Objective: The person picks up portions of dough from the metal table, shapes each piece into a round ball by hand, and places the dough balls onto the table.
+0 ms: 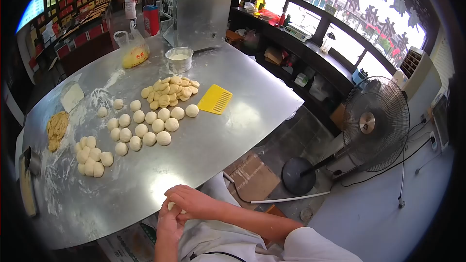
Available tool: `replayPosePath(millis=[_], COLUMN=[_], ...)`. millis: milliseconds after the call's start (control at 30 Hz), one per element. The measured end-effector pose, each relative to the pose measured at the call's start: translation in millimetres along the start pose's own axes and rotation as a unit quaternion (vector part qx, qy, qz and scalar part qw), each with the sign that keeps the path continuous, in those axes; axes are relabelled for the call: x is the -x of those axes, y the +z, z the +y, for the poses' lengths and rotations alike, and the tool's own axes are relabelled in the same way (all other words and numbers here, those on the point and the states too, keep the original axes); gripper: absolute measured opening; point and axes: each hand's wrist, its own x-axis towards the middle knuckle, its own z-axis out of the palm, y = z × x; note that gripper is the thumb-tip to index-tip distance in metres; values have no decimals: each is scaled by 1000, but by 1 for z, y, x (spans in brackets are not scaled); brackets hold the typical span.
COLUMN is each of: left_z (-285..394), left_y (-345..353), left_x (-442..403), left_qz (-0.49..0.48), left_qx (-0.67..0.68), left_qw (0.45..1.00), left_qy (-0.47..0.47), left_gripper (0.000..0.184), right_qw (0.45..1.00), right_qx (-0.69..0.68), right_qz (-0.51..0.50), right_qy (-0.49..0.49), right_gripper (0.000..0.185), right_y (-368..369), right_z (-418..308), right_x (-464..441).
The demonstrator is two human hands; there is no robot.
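My left hand [170, 221] and my right hand [190, 202] are closed together at the table's near edge. Between them a bit of pale dough [171, 205] shows; the fingers hide most of it. Beyond the hands, several smooth dough balls [158, 125] sit in loose rows on the metal table [204, 150]. A tighter cluster of dough balls [89, 156] lies to the left. Behind the rows is a heap of flattened yellowish pieces [168, 90], with a yellow slotted scraper [215, 99] to its right.
A brown, crumbly mass [57, 131] and a pale scraper [73, 97] lie on the floury left side. At the back stand a tub of white powder [179, 60], a plastic bag [135, 53] and a metal machine [201, 19]. A standing fan [367, 122] is at the right.
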Motion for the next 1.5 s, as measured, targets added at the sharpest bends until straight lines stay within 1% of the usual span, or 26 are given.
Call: replayPosePath(millis=[33,67,133,167,200,233,267,300,367,400,500,600,700,800,900,1000,1100,1200,1233,1267,1300,1333,1400,1500], left_z=[4,7,21,27,38,38,36,34,12,9,-1,-4,-22,-29,-15,21,16,11,11,11,11,9,0,-22], left_y=[5,9,-5,-10,0,4,6,6,-25,-26,-21,0,-12,-1,16,33,18,17,10,0,-8,-11,5,2], left_x=[4,9,16,21,32,37,41,44,29,25,22,20,-1,-7,4,33,31,34,30,25,24,24,24,7], left_qz=[-6,-10,-127,-182,-180,-165,-148,-133,-119,-114,-82,-44,-31,-11,-24,-98,-67,-20,-57,-90,-138,-188,-100,-121], left_qx=[-10,-21,81,133,201,187,174,159,177,185,193,163,143,116,120,84,-107,-190,-74,45,93,141,140,130], left_qw=[1000,1000,986,970,956,963,969,975,971,968,971,985,989,993,992,988,991,980,995,995,986,971,985,984], left_qy=[-6,-13,-66,-93,-113,-105,-95,-82,-112,-128,-114,-39,-30,14,-16,-84,-43,47,18,-3,-23,-38,-20,31], left_gripper=[44,44,44,45,43,43,42,42,41,41,40,37,38,38,35,39,44,46,46,45,44,42,40,43], right_qw=[1000,999,988,968,933,884,897,918,956,957,955,962,990,995,993,984,992,996,997,993,989,986,980,985], right_qx=[-4,-32,-93,-205,-313,-418,-394,-349,-245,-246,-253,-207,-64,-12,11,-99,-82,-19,11,35,25,-4,-52,-14], right_qz=[-3,-30,-86,-71,-54,-36,-36,-47,-66,-37,39,-9,70,38,-22,10,70,85,75,107,142,161,179,146], right_qy=[-18,15,84,129,170,208,198,182,145,146,150,181,101,95,112,147,65,28,25,32,22,51,69,90], right_gripper=[51,50,47,48,49,50,65,73,88,93,109,94,76,64,62,66,67,61,50,42,32,23,34,65], right_y=[-2,-4,-10,-11,-13,-14,-12,-8,-6,-8,-12,-33,3,9,4,-2,3,9,7,5,3,4,4,9], right_z=[-3,-6,-11,-18,-26,-31,-32,-32,-31,-31,-34,-38,-17,-2,-3,-8,-13,-2,-4,-11,-13,-13,-14,-25], right_x=[-1,-2,-2,1,3,5,7,8,5,6,10,17,30,25,23,22,22,17,15,12,10,11,9,-9])
